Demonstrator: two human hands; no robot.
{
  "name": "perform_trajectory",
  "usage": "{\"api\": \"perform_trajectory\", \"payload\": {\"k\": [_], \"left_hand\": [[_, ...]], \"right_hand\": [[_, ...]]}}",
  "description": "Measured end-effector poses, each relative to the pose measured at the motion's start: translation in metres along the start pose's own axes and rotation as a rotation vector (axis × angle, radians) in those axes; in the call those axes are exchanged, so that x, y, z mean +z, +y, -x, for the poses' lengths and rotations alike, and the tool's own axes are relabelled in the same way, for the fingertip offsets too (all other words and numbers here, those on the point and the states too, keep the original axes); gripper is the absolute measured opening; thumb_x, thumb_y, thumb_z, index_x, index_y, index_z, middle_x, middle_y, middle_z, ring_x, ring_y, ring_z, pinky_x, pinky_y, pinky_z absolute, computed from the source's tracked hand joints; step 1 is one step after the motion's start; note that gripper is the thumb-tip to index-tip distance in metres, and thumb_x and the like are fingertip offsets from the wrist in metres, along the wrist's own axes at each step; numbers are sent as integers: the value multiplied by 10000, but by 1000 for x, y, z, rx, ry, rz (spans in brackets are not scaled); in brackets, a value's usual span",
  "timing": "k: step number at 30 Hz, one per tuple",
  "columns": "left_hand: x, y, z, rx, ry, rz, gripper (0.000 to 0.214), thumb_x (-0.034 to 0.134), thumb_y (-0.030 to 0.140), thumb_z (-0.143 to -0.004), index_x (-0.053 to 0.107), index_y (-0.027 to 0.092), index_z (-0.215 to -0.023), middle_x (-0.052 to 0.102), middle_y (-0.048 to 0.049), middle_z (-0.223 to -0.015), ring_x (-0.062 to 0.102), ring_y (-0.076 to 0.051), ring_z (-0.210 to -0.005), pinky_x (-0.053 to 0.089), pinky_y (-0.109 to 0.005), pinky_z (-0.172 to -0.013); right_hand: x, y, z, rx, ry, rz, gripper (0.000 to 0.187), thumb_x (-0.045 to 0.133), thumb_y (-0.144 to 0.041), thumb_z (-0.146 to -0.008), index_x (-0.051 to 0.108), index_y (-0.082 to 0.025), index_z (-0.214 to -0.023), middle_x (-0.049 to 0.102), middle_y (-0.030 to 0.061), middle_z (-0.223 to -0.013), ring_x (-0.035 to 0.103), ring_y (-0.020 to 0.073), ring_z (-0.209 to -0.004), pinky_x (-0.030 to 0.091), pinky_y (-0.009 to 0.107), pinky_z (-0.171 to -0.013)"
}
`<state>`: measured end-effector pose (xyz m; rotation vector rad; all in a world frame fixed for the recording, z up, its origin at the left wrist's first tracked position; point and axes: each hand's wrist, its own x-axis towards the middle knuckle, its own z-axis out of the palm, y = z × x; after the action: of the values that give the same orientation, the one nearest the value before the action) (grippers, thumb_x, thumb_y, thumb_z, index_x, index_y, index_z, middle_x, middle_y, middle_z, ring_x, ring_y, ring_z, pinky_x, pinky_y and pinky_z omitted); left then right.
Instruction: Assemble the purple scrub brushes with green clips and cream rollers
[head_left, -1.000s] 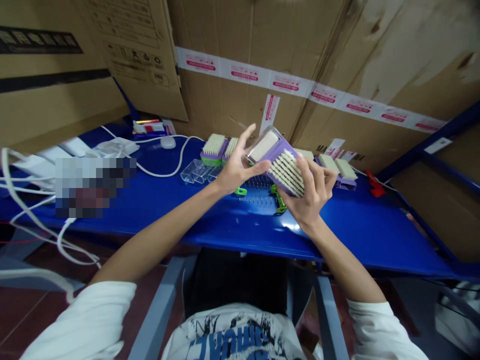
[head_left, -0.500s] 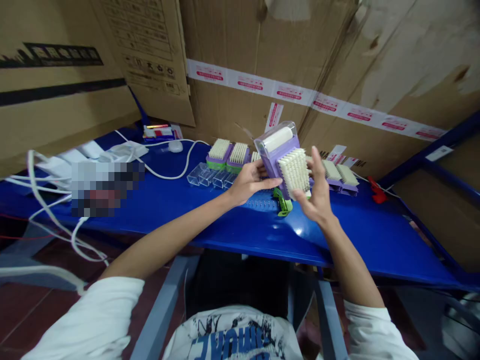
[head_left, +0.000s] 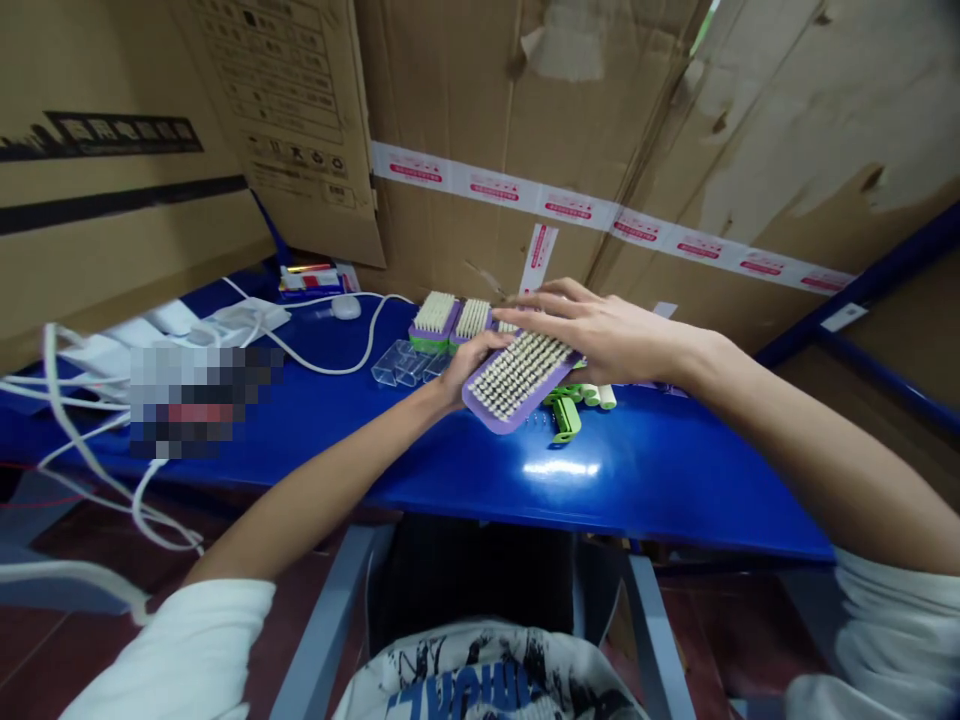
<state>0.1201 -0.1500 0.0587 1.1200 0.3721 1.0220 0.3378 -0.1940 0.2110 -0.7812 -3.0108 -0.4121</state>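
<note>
A purple scrub brush (head_left: 517, 378) with rows of cream bristles is held tilted above the blue table, bristles facing up toward me. My left hand (head_left: 469, 368) is closed around its left side, the thumb along the edge. Across its far end lies my right hand (head_left: 592, 325), fingers bent over that end and hiding it. Below the brush, a bright green plastic part (head_left: 564, 415) rests on the table beside several pale rollers (head_left: 596, 396). Small metal pieces lie near the green part, partly covered by the brush.
Purple-and-green brushes (head_left: 433, 318) stand in a row at the back, with clear plastic covers (head_left: 401, 362) before them. White cables (head_left: 352, 368) and a power strip (head_left: 169, 318) occupy the left side. Cardboard walls (head_left: 465, 90) enclose the blue table (head_left: 465, 475).
The brush has come down and swung round, its bristled end now toward me. My right hand has moved from its near side to over the far end, covering the clear-covered roller.
</note>
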Motion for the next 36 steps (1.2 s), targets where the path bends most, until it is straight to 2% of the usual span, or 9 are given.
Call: {"api": "perform_trajectory", "payload": {"k": [2, 5, 8, 11, 15, 19, 22, 28, 36], "left_hand": [[-13, 10, -4, -41, -8, -62, 368, 797, 552, -835, 746, 192, -887, 794, -68, -810, 780, -252, -792, 650, -365, -747], [-46, 34, -14, 62, 84, -230, 549, 636, 704, -1010, 810, 187, -1073, 856, -142, -1065, 829, -316, -1032, 689, -448, -888], [-87, 57, -24, 296, 499, -684, 535, 471, 567, -1119, 796, 179, -1294, 846, -173, -1271, 808, -334, -1196, 670, -514, -1038], [-118, 63, -27, 198, 811, -1311, 492, 584, 366, -1054, 732, 151, -1471, 794, -185, -1441, 729, -369, -1388, 559, -563, -1251], [-129, 51, -24, -55, 707, -1619, 592, 628, 397, -1053, 671, 115, -1571, 705, -259, -1560, 659, -457, -1490, 520, -617, -1281], [-130, 42, -25, -113, 642, -1631, 570, 613, 455, -1068, 685, 162, -1552, 720, -249, -1542, 680, -455, -1467, 560, -612, -1232], [-130, 39, -26, -154, 594, -1645, 659, 612, 540, -1075, 652, 131, -1590, 713, -248, -1573, 656, -450, -1512, 546, -575, -1261], [-127, 31, -25, -153, 561, -1690, 765, 627, 647, -1078, 598, 112, -1625, 665, -265, -1630, 629, -456, -1547, 520, -563, -1294], [-142, 19, -37, -48, 532, -1519, 719, 676, 628, -1067, 647, 90, -1543, 698, -301, -1558, 638, -497, -1530, 513, -615, -1285]], "right_hand": [[1, 8, -11, 9, -37, -45, 990, 900, -353, -931, 405, -302, -1787, 688, 157, -1626, 614, 437, -1459, 693, 595, -1024], [9, 40, -16, 156, 52, -61, 844, 923, -542, -899, 597, -202, -1600, 746, 190, -1471, 671, 435, -1341, 639, 620, -1080], [25, 82, -16, 457, 152, 62, 917, 958, -633, -822, 622, -158, -1530, 715, 236, -1465, 634, 490, -1367, 588, 659, -1114], [52, 109, -25, 739, 80, 175, 925, 926, -661, -844, 622, -89, -1505, 684, 306, -1460, 593, 534, -1389, 584, 680, -1081], [92, 117, -47, 818, -100, 167, 899, 928, -531, -876, 604, -30, -1548, 597, 355, -1561, 559, 546, -1456, 587, 681, -1108], [125, 127, -59, 807, -125, 95, 894, 938, -430, -856, 599, -88, -1609, 533, 318, -1651, 568, 519, -1482, 590, 626, -1130], [143, 148, -61, 744, -137, -4, 919, 946, -421, -837, 612, -113, -1635, 632, 255, -1590, 563, 495, -1508, 544, 616, -1210], [162, 185, -59, 694, -120, -134, 829, 959, -356, -808, 720, -133, -1570, 789, 180, -1459, 689, 417, -1422, 501, 561, -1286], [179, 178, -50, 736, -26, -271, 660, 826, -557, -970, 789, -175, -1507, 860, 146, -1354, 814, 329, -1194, 634, 470, -1097]]}}
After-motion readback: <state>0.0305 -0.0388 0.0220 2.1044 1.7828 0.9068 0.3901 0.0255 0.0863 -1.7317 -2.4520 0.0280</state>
